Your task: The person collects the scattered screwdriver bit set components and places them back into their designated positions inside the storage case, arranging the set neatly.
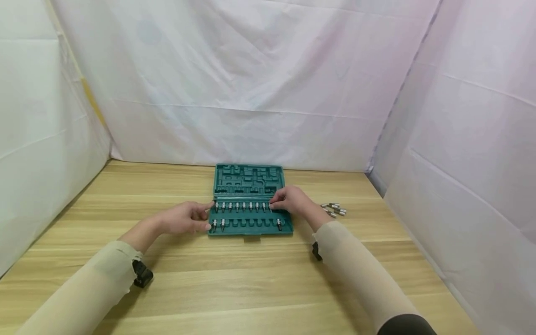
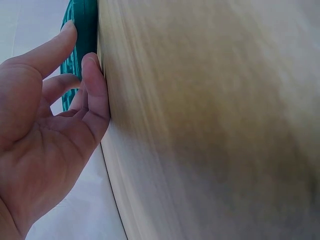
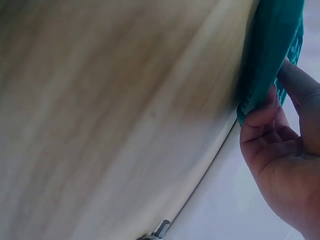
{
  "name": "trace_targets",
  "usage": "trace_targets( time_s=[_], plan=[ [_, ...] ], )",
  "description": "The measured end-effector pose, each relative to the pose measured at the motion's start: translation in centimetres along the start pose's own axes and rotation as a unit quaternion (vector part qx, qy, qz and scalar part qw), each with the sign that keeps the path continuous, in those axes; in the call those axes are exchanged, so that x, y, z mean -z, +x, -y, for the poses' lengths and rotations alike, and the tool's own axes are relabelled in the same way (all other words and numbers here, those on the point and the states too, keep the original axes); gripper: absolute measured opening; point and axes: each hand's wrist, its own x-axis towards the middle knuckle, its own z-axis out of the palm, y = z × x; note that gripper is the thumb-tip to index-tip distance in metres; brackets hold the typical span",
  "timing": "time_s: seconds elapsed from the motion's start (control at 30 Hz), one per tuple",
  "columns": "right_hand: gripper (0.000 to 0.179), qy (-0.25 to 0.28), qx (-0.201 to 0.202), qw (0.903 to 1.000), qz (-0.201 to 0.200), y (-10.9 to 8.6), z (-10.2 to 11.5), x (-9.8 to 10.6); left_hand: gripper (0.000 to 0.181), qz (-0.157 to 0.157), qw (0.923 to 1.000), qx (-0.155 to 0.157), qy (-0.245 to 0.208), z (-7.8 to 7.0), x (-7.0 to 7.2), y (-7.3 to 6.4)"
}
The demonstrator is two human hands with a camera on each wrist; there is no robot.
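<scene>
A green plastic case (image 1: 251, 230) lies opened flat on the table. Across its near half runs an upper row of small metal bit sockets (image 1: 244, 207). The lower row holds two at the left and a single bit socket (image 1: 279, 224) at the right, with vacant slots between. At the right end of the upper row my right hand (image 1: 295, 201) pinches a bit socket, mostly hidden by the fingers. My left hand (image 1: 184, 217) touches the case's left side, thumb and index finger spread along the edge. In the left wrist view, that hand's thumb (image 2: 62, 42) reaches the green edge.
Several loose bit sockets (image 1: 335, 209) lie on the wooden table (image 1: 234, 288), to the right of the case. The case's moulded lid (image 1: 249, 179) leans back near the white curtain (image 1: 234, 135). White sheets also hang on both sides.
</scene>
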Motion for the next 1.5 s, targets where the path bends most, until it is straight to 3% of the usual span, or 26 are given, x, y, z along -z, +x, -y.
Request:
trace_targets(
  time_s=[0.33, 0.67, 0.9, 1.5],
  plan=[
    [0.013, -0.032, 0.028, 0.9991, -0.003, 0.1, 0.3, 0.2, 0.085, 0.000, 1.0000, -0.003, -0.001, 0.0, 0.3, 0.0],
    [0.024, 0.059, 0.031, 0.9975, 0.024, -0.2, -1.5, 0.9, 0.085, 0.002, 1.0000, -0.002, -0.002, -0.1, -0.1, 0.2],
    [0.035, 0.056, 0.021, 0.9980, 0.021, -0.2, -1.1, 0.9, 0.086, 0.003, 1.0000, -0.003, 0.001, 0.0, -0.1, 0.2],
    [0.027, 0.050, -0.018, 0.9983, 0.026, 0.4, -0.6, 0.2, 0.085, 0.003, 1.0000, -0.003, 0.001, 0.0, 0.0, 0.0]
  ],
)
